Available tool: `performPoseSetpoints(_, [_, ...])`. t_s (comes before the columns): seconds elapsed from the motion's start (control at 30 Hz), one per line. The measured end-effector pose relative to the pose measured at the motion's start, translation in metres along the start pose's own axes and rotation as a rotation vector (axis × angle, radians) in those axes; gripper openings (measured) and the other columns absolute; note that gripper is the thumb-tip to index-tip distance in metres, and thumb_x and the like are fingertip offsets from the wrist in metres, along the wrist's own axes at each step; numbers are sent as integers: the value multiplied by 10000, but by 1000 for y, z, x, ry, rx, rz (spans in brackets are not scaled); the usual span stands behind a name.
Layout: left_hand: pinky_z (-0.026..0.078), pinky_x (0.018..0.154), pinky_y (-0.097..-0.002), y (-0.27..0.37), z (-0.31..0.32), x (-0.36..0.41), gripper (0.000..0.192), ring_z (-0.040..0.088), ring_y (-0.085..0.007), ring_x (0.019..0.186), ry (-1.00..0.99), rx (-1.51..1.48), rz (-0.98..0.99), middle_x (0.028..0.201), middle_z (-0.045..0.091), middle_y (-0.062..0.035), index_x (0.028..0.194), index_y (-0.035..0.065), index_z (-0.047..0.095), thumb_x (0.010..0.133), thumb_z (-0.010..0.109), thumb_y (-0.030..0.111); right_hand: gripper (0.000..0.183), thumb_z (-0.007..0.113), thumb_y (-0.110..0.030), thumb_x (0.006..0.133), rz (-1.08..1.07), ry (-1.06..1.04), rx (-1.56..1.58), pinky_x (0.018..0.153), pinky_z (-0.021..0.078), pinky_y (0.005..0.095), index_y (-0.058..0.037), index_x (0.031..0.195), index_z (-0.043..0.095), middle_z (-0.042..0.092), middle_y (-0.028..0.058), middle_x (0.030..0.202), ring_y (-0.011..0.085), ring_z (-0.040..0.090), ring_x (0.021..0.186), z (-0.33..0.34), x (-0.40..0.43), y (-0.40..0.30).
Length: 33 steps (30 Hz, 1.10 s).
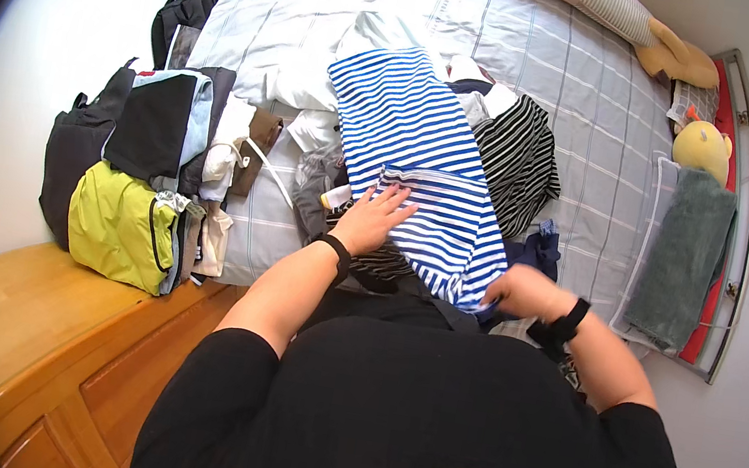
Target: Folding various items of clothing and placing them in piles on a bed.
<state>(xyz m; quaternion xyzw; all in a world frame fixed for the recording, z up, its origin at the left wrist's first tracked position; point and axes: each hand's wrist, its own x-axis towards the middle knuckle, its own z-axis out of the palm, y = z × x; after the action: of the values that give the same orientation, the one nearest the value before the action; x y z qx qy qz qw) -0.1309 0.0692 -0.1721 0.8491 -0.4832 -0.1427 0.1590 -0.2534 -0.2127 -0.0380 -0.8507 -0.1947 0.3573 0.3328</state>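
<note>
A blue-and-white striped garment [421, 124] lies lengthwise in front of me, its near part folded over on itself. My left hand [377, 218] rests palm down on the folded part, fingers spread a little. At the near right corner of the cloth, my right hand [525, 292] pinches the edge; it is slightly blurred. Under and beside the striped garment are a black-and-white striped garment [522, 158], a grey garment [314, 184] and a navy garment [539, 251]. White cloth [377, 32] shows beyond its far end.
A bed with a grey checked sheet [605, 123] spreads before me. Folded clothes, including a yellow-green garment [119, 223], are stacked at left beside a black bag [73, 164], above a wooden cabinet [127, 356]. At right lie a grey-green folded cloth [680, 260] and a yellow plush toy [702, 150].
</note>
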Motion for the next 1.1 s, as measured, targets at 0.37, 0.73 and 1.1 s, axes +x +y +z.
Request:
performPoseSetpoints(0.37, [383, 901, -390, -18, 9, -9, 362, 485, -351, 1044, 302, -576, -277, 1070, 559, -171, 1064, 12, 541, 725, 638, 91, 297, 626, -126, 782, -166, 906, -288, 887, 426, 361, -64, 1069, 578, 577, 136, 1112, 312, 537, 1040, -134, 139, -9])
performPoseSetpoints(0.73, [412, 784, -438, -12, 0, -17, 689, 515, -341, 850, 456, -379, -349, 845, 542, -151, 1321, 147, 369, 694, 597, -26, 670, 610, 12, 693, 320, 584, -235, 866, 440, 376, -194, 1304, 427, 513, 172, 1008, 330, 531, 970, -27, 133, 73])
performPoseSetpoints(1.1, [390, 787, -398, -4, -15, -20, 524, 498, -316, 850, 594, -221, -243, 876, 532, -137, 1134, 43, 495, 638, 662, 26, 190, 591, 18, 611, -81, 960, -359, 716, 447, 358, -67, 759, 508, 520, 92, 762, 278, 524, 784, -26, 117, 76])
